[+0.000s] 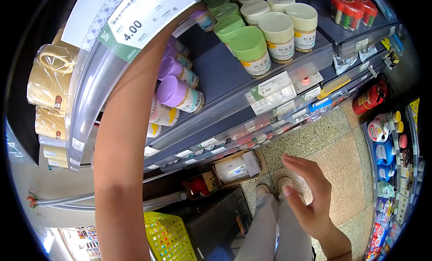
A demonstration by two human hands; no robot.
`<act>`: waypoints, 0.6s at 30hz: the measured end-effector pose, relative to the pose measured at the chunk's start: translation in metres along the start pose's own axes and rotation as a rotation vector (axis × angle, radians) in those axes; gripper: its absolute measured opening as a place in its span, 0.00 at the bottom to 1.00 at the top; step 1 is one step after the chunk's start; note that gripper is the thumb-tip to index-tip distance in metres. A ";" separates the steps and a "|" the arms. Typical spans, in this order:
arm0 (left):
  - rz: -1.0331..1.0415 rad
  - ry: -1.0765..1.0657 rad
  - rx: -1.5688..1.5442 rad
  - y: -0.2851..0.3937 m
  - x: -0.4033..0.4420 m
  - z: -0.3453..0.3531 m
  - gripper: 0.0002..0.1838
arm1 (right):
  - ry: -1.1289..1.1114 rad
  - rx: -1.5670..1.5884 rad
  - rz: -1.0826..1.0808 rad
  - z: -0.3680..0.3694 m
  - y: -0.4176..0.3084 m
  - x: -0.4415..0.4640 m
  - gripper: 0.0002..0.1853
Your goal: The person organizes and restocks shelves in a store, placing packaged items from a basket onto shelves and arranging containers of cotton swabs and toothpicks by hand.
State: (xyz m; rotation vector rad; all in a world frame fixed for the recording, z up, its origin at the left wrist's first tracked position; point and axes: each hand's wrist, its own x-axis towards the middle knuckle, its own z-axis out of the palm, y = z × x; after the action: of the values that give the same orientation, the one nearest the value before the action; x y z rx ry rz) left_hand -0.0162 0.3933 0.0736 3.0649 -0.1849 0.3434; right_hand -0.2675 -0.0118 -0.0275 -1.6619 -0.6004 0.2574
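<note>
My left forearm reaches up across the view and passes behind the upper shelf's price strip [128,33]; the fingers of my left hand are hidden there. Close to where that hand disappears is a small purple-lidded jar [204,20]. More purple-lidded toothpick jars [181,94] stand or lean beside my forearm. To their right are green-lidded jars [252,51] and cream-lidded jars [276,38] in rows. My right hand [310,195] hangs above the floor, fingers curved and apart from the thumb, holding nothing.
Packaged beige items [49,81] hang at the left. Below are a yellow basket [168,236], an open carton [257,164] and my legs and shoes. A red fire extinguisher [370,99] and shelved bottles [384,153] are at the right. A clear lip [216,112] edges the shelf.
</note>
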 end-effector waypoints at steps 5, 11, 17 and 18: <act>-0.023 0.002 0.045 -0.005 0.015 0.003 0.20 | 0.010 -0.009 0.001 -0.005 0.001 -0.001 0.23; 0.036 0.059 0.011 0.018 -0.020 -0.018 0.19 | 0.026 -0.006 0.007 -0.006 0.002 -0.004 0.24; -0.144 0.102 -0.287 0.076 -0.092 -0.040 0.22 | 0.021 -0.005 0.011 -0.002 0.001 -0.004 0.24; -0.198 0.114 -0.357 0.088 -0.104 -0.043 0.24 | 0.020 -0.002 0.015 -0.001 0.000 -0.005 0.24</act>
State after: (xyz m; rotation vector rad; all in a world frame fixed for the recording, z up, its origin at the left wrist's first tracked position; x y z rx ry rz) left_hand -0.1370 0.3208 0.0955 2.6741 0.0569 0.4199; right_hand -0.2712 -0.0153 -0.0277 -1.6699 -0.5739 0.2503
